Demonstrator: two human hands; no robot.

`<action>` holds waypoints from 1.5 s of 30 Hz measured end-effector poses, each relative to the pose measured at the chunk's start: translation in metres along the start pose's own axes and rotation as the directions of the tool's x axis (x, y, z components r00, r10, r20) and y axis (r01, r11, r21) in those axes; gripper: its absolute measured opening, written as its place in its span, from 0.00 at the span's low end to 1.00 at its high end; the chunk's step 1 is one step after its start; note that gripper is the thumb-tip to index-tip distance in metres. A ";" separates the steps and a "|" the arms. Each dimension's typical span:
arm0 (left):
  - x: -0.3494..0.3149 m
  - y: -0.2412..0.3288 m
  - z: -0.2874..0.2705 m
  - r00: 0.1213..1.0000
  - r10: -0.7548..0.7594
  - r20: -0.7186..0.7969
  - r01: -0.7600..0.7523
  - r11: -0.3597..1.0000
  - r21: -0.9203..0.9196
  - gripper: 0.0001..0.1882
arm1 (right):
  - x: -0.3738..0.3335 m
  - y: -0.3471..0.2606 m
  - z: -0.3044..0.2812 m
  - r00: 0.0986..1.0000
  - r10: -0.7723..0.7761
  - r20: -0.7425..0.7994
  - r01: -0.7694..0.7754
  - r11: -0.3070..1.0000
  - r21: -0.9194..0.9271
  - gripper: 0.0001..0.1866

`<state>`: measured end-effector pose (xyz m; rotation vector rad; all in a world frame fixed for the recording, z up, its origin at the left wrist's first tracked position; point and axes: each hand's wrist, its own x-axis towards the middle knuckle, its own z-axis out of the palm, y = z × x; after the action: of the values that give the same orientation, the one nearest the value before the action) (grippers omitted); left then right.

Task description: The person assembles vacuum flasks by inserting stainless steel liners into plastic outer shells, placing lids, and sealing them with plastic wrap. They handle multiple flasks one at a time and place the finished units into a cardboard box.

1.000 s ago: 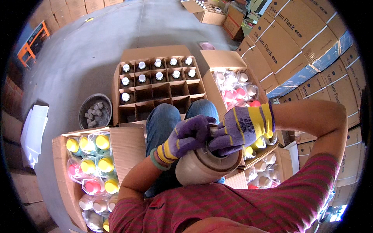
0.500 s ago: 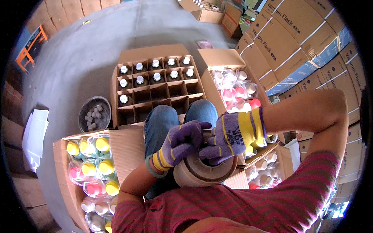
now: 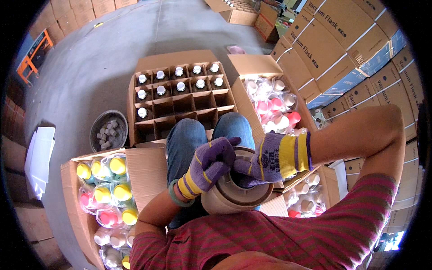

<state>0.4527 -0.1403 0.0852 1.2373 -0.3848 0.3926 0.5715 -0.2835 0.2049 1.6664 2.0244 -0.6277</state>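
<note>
Hands: close together; left hand (image 3: 209, 165) at rim, right hand (image 3: 266, 157) fingers inside; grip we cannot tell.
Beige cylindrical casing (image 3: 225, 203): beneath both, mouth upward, axis steep.

Below the left hand (image 3: 208, 164) and right hand (image 3: 266, 161), a beige vessel (image 3: 231, 203) bars the way down. Ahead, 2 knees (image 3: 186, 134) stand before a divided carton (image 3: 177, 58), its nearer cells mostly open upward. Left of the left hand, a carton flap (image 3: 146, 168) juts out; right of the right hand, packed cartons (image 3: 331, 185) crowd near.
</note>
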 end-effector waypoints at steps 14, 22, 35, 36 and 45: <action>0.003 -0.003 0.025 0.977 -0.028 -0.212 0.112 0.910 0.399 0.08 | -0.009 -0.008 0.022 0.914 0.404 0.042 -0.398 0.868 0.296 0.21; 0.011 -0.038 0.015 0.957 0.182 -0.226 0.026 0.722 0.692 0.07 | 0.019 0.032 0.054 0.901 0.405 0.155 -0.433 0.862 0.263 0.22; -0.029 -0.008 -0.084 0.965 0.257 -0.053 -0.103 0.557 0.824 0.08 | 0.050 0.121 0.209 0.957 0.290 0.017 -0.204 0.629 0.750 0.17; -0.041 0.001 -0.094 0.960 0.272 -0.071 -0.073 0.486 0.871 0.09 | 0.070 0.129 0.250 0.955 0.293 0.042 -0.222 0.611 0.760 0.17; -0.064 0.022 -0.115 0.990 0.143 0.016 -0.067 0.361 0.930 0.13 | 0.137 0.073 0.560 0.391 0.888 0.242 -0.620 0.059 0.783 0.17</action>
<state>0.3949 -0.0290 0.0398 2.3507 -0.1448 0.8393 0.6473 -0.4996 -0.3294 3.1790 0.4583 -0.9070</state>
